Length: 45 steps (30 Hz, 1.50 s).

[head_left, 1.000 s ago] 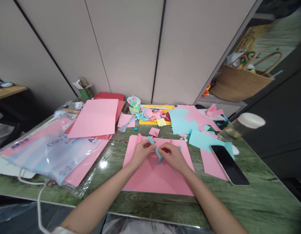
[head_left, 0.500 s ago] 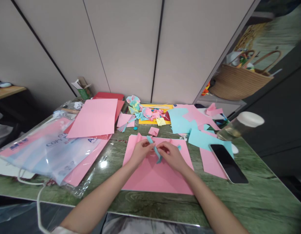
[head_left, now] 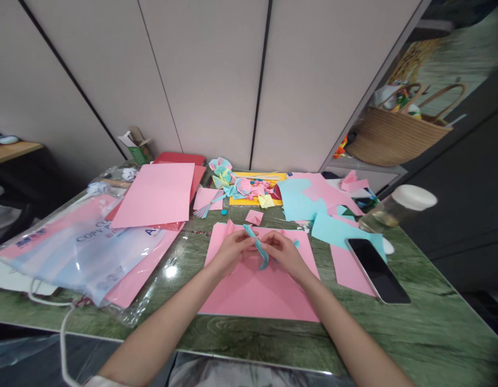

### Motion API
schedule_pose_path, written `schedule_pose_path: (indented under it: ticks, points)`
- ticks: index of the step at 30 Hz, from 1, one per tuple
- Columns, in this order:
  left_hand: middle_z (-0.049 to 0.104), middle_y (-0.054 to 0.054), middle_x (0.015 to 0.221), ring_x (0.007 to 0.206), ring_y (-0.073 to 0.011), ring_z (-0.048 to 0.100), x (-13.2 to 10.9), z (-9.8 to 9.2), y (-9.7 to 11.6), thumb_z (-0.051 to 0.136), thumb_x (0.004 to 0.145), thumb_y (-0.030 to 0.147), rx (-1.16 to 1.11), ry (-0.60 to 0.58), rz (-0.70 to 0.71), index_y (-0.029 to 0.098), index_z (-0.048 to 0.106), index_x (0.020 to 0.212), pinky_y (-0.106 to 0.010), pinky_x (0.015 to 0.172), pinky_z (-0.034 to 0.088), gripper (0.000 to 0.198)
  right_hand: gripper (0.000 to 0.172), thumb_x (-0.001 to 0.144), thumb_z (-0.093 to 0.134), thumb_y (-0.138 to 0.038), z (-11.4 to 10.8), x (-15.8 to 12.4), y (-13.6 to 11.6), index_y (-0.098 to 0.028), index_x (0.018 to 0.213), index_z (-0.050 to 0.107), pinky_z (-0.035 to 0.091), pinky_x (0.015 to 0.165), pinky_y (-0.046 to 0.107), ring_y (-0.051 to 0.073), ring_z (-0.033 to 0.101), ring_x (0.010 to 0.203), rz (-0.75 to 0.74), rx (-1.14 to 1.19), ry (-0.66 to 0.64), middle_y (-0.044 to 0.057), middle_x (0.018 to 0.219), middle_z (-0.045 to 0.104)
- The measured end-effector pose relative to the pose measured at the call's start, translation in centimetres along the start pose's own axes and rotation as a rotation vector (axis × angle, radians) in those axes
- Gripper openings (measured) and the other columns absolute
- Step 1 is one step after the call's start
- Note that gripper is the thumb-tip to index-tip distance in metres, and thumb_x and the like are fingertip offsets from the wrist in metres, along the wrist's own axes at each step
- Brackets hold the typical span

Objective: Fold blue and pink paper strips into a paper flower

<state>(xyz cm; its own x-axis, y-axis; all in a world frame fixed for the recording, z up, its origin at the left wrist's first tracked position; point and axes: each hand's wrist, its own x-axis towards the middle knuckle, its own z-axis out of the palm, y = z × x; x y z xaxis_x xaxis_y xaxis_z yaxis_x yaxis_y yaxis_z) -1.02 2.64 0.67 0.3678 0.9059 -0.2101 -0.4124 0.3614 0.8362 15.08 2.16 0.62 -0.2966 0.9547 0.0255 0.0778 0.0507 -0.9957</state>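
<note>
Desk (head_left: 217, 336): green surface showed between front edge and pink paper sheet (head_left: 269, 298).
Grip: left hand (head_left: 233, 250) and right hand (head_left: 284, 252) pinched turquoise paper strip (head_left: 263, 259), fingers nearly closed.

A paper strip (head_left: 264, 259) was held over a sheet (head_left: 259, 295) laid on the tabletop (head_left: 442, 317). A plastic bag (head_left: 87, 252) was set to the left, a phone (head_left: 378, 271) to the right, a bottle (head_left: 384, 210) behind the phone.
</note>
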Motion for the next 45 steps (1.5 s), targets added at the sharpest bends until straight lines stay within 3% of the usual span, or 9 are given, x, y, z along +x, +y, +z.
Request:
schedule_pose_path:
  ticks: [7, 28, 40, 45]
  points:
    - [0.059, -0.005, 0.081, 0.072, -0.0184, 0.061, -0.1, 0.0, 0.0, 0.065, 0.065, 0.027, 0.005, 0.006, -0.004, 0.014, 0.056, 0.093, -0.036, 0.066, 0.049, 0.032, 0.013, 0.071, 0.056, -0.029, 0.2, -0.3, -0.3, -0.017, 0.076, 0.058, 0.045, 0.063, 0.027, 0.015, 0.057, 0.069, -0.026, -0.181, 0.093, 0.003, 0.075, 0.062]
    - [0.060, -0.009, 0.096, 0.082, -0.0213, 0.058, -0.4, 0.4, 0.1, 0.063, 0.066, 0.030, 0.135, -0.006, 0.142, 0.014, 0.058, 0.097, -0.034, 0.067, 0.049, 0.036, 0.014, 0.068, 0.057, -0.023, 0.0, -0.2, -0.6, -0.017, 0.082, 0.057, 0.043, 0.057, 0.024, 0.012, 0.053, 0.064, -0.042, -0.117, 0.058, 0.001, 0.071, 0.057]
    - [0.061, -0.008, 0.096, 0.088, -0.0208, 0.057, -0.7, 0.7, 0.6, 0.062, 0.068, 0.026, 0.129, -0.068, 0.191, 0.015, 0.057, 0.104, -0.035, 0.076, 0.046, 0.038, 0.011, 0.069, 0.057, -0.022, 0.0, -0.6, -1.3, -0.018, 0.079, 0.056, 0.042, 0.059, 0.027, 0.014, 0.055, 0.062, -0.081, -0.192, 0.122, 0.001, 0.070, 0.061]
    - [0.061, -0.009, 0.099, 0.089, -0.0210, 0.056, -0.6, 0.8, 0.3, 0.060, 0.069, 0.028, 0.116, -0.014, 0.187, 0.015, 0.059, 0.102, -0.034, 0.076, 0.046, 0.036, 0.013, 0.069, 0.057, -0.024, 0.2, -0.8, -1.4, -0.019, 0.081, 0.057, 0.043, 0.060, 0.028, 0.015, 0.056, 0.063, -0.099, -0.212, 0.150, 0.002, 0.070, 0.061]
